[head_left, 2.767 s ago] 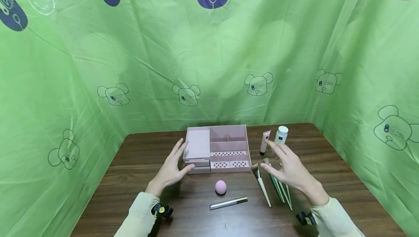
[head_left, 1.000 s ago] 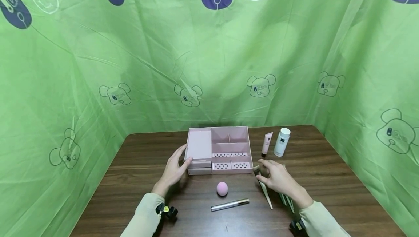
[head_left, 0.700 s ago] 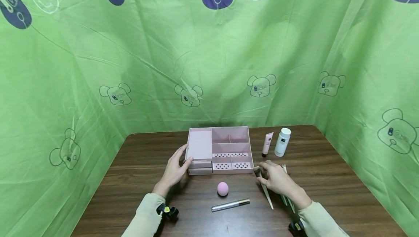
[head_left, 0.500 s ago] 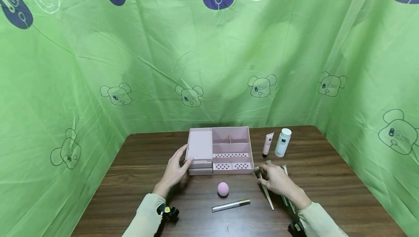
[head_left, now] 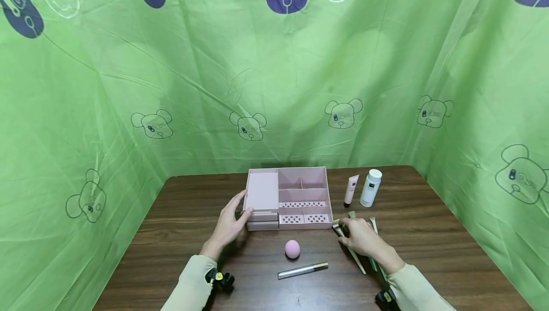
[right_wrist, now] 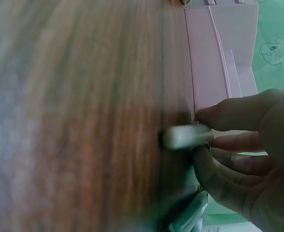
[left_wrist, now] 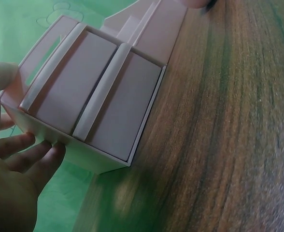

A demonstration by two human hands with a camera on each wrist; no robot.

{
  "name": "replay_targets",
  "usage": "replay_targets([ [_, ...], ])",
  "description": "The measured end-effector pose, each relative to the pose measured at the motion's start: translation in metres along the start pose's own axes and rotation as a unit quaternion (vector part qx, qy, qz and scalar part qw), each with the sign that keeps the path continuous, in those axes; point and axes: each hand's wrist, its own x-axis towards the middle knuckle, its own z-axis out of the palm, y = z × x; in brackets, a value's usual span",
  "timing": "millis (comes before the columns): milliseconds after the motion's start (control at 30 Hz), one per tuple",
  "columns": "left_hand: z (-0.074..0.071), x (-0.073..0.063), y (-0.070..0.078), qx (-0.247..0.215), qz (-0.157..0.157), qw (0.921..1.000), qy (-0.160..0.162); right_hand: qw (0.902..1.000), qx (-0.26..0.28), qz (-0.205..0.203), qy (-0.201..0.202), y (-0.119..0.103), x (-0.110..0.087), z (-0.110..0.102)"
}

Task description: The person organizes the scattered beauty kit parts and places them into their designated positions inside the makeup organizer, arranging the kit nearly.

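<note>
A pink desktop organizer [head_left: 261, 189] stands near the back of the table, with two drawers [left_wrist: 69, 77] at its front left. My left hand [head_left: 227, 225] rests against its left side, fingertips on the side wall and thumb at the upper front corner. Beside the organizer's right front corner, my right hand [head_left: 364, 238] pinches a makeup brush [head_left: 357, 259], whose pale handle slants toward me. The brush's handle end looks blurred between thumb and fingers in the right wrist view. Further makeup brushes [head_left: 373, 225] lie under and beside this hand, partly hidden by it.
A pink makeup sponge [head_left: 292, 249] and a silver tube [head_left: 302, 270] lie in front of the organizer. Behind the brushes stand a small pink squeeze tube [head_left: 350, 191] and a white-capped bottle [head_left: 371, 188]. Green cloth [head_left: 279, 87] encloses the wooden table [head_left: 171, 234].
My left hand has come against the organizer's side. My right hand has lowered onto the brushes and pinched one, and its handle end has just swung slightly right.
</note>
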Motion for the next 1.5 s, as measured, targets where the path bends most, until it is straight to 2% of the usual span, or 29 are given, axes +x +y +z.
replay_targets([
  [267, 0.0, 0.0, 0.001, 0.001, 0.001, 1.0, 0.001, 0.9998, 0.011, 0.008, 0.013, -0.002, -0.001, -0.005],
  [667, -0.001, 0.001, 0.001, 0.003, -0.008, 1.0, -0.002, 0.9977, 0.045, 0.012, 0.049, -0.011, 0.01, -0.031],
  [800, -0.001, 0.001, 0.002, 0.002, -0.007, 1.0, -0.001, 0.9961, 0.06, -0.001, 0.065, -0.016, 0.015, -0.036],
  [1000, -0.001, 0.0, 0.003, 0.001, 0.008, 0.9999, 0.006, 0.9944, 0.087, 0.003, 0.059, -0.027, 0.025, -0.038],
  [1267, -0.001, -0.002, 0.003, -0.004, 0.007, 0.9999, 0.008, 0.994, 0.079, -0.024, 0.072, -0.046, 0.042, -0.038],
  [1500, -0.001, -0.001, 0.0, -0.004, 0.009, 0.9999, 0.01, 0.9921, 0.099, -0.03, 0.071, -0.062, 0.059, -0.038],
])
